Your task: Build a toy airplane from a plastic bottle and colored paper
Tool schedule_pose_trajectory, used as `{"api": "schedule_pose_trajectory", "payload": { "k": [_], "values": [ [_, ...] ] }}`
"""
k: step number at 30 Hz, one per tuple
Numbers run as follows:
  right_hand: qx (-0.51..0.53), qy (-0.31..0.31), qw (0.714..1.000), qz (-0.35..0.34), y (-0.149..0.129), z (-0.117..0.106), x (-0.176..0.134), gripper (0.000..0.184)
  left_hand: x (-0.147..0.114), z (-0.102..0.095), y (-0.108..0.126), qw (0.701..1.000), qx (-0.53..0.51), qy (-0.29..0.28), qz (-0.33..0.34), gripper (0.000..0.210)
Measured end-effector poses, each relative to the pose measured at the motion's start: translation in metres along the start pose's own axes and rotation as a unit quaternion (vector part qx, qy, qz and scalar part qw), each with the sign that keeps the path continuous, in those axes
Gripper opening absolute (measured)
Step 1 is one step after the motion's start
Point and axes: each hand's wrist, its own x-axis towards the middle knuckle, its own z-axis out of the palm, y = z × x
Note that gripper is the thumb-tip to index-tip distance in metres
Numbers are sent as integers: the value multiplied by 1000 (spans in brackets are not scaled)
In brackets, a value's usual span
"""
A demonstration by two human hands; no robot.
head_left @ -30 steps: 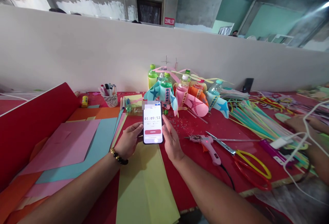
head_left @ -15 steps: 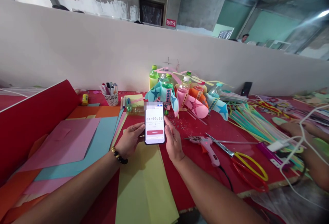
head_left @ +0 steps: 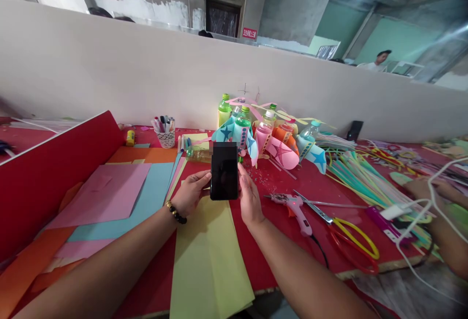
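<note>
A smartphone (head_left: 224, 175) with a dark screen is held upright between both hands, over yellow paper sheets (head_left: 212, 255). My left hand (head_left: 190, 193), a beaded bracelet at its wrist, grips the phone's left edge with the thumb in front. Along the opposite edge, the fingers of my right hand (head_left: 250, 197) press against the phone. Behind it stand several plastic bottles decorated as paper aeroplanes, among them a pink one (head_left: 263, 136) and an orange one (head_left: 287, 136). A clear green bottle (head_left: 198, 154) lies on its side, partly hidden by the phone.
Right of my hands lie a pink glue gun (head_left: 298, 211) with its cord and yellow-and-red scissors (head_left: 341, 233). Pipe cleaners (head_left: 360, 177), a purple power strip (head_left: 389, 226) and another person's arm (head_left: 444, 231) are farther right. Coloured paper (head_left: 124, 192) and a pen cup (head_left: 165, 138) are left.
The phone screen, earlier lit with a timer at 01:09:53, is now dark. Both hands still hold the phone. The view has shifted slightly left.
</note>
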Motion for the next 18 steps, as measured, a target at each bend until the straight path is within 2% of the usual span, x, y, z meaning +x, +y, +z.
{"api": "schedule_pose_trajectory", "payload": {
  "k": [5,13,18],
  "values": [
    [14,5,1000,15,3,0,0,50,2,-2,-1,1000,-7,-2,-4,43],
    [21,-6,1000,22,-3,0,2,51,4,-6,-3,999,-21,-40,-8,39],
    [54,-19,997,58,-6,2,-2,56,8,-11,6,1000,-8,-2,15,36]
  ]
}}
